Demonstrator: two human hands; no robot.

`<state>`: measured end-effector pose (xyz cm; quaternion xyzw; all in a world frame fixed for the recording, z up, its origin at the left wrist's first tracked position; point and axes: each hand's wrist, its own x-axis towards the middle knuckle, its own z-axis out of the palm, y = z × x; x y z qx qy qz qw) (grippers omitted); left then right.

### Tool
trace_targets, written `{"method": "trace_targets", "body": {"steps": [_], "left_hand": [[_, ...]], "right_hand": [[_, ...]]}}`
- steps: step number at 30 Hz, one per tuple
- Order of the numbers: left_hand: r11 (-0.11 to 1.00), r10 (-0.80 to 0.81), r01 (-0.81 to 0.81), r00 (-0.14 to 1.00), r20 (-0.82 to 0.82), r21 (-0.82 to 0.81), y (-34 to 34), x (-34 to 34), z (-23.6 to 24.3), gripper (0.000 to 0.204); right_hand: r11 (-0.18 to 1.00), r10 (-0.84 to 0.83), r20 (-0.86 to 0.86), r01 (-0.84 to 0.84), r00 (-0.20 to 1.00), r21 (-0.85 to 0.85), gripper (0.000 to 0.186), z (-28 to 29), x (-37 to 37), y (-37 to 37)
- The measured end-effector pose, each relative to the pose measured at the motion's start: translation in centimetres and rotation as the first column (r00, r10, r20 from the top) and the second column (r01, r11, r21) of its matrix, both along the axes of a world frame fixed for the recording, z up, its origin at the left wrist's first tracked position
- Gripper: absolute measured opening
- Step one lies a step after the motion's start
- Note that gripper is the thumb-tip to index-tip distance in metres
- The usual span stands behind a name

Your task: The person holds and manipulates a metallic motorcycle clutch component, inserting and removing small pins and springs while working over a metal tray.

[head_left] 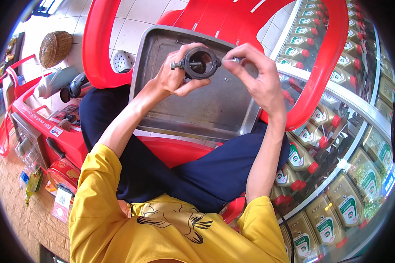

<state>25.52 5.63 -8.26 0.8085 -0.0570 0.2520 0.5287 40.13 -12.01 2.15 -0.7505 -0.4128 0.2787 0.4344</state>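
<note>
My left hand (173, 79) holds a dark metal ring-shaped part (199, 75) with a bore through it, above a metal tray (193, 122). A bolt (177, 65) sticks out from the part's left side, and a dark rod shows inside the bore. At the part's right side, my right hand (260, 83) pinches a small silver piece (235, 59), possibly a screw or tool, partly hidden by the fingers. A small nut (226, 79) lies on the tray below it.
The tray rests by my crossed legs and a red plastic chair (96, 52). On the right, a glass case (356, 154) holds several oil bottles (296, 155). On the left are a red table (39, 116), a wicker basket (55, 48) and a white clog (122, 61).
</note>
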Motion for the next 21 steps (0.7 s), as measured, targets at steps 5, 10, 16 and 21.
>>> {"method": "trace_targets", "body": {"steps": [5, 10, 16, 21], "left_hand": [[0.999, -0.027, 0.027, 1.000, 0.015, -0.042, -0.1, 0.2, 0.2, 0.072], [0.998, -0.060, 0.060, 0.997, 0.053, 0.010, 0.1, 0.6, 0.7, 0.071], [0.997, -0.073, 0.072, 0.996, 0.047, 0.029, -0.2, 0.6, 0.9, 0.072], [0.998, -0.039, 0.036, 0.998, 0.045, 0.052, -0.2, 0.6, 1.2, 0.072]], "right_hand": [[0.999, -0.020, -0.080, 0.023, 0.997, 0.032, 0.018, 0.5, -0.9, 0.5], [0.989, -0.010, -0.157, -0.014, 0.988, -0.150, 0.021, 0.4, -0.3, 0.3], [0.977, -0.209, 0.017, 0.207, 0.978, 0.052, 0.033, 0.2, -1.8, 1.1], [0.884, -0.094, -0.164, 0.007, 0.982, -0.468, 0.028, 1.7, -0.7, 1.2]]}}
